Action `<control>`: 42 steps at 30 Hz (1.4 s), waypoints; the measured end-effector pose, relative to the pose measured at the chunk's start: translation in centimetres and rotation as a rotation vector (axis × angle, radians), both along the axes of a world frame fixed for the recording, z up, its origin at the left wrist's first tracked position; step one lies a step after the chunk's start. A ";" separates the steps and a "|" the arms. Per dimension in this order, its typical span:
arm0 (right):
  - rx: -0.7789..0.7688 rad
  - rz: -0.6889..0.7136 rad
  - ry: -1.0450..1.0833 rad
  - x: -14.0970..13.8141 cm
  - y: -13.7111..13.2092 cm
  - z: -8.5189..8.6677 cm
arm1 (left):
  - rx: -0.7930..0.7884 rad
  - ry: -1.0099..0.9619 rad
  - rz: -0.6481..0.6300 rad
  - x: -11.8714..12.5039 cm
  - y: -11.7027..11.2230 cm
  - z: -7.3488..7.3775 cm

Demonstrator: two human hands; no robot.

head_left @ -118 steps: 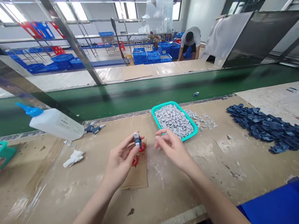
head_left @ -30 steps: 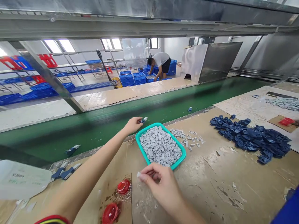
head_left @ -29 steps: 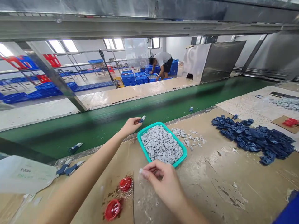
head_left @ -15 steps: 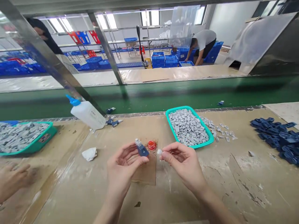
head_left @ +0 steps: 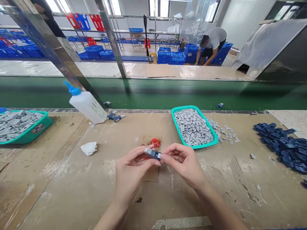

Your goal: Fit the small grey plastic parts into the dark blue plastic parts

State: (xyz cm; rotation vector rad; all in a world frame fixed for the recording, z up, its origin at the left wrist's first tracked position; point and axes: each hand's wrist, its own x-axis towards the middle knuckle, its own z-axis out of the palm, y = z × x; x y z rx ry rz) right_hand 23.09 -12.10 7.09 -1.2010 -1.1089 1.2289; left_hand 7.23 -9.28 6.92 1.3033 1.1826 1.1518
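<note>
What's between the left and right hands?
In the head view: a navy-and-grey part held in the left hand, with a small pale piece between it and the right hand. Can't tell whether they're joined.

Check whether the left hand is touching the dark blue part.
Touching. The head view shows the left hand holding the dark blue part between its thumb and fingers.

Navy part [head_left: 152,153] in left grip [head_left: 131,166], right grip [head_left: 184,159] on its white tip [head_left: 159,156] (teal tray [head_left: 201,146] beyond).
</note>
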 end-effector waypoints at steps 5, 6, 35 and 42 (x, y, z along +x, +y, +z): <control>-0.098 0.113 0.036 0.6 0.1 -0.7 | -0.015 -0.006 -0.056 0.3 -0.4 -0.1; -0.113 0.144 0.043 0.7 0.1 -0.8 | 0.010 -0.003 -0.085 0.4 -0.4 -0.1; -0.117 -0.582 -1.127 7.9 2.5 -4.3 | 0.370 0.731 0.032 -0.8 23.8 -4.2; -0.184 -0.543 -1.120 7.6 2.7 -4.0 | 0.531 0.845 0.145 -0.6 26.8 -5.6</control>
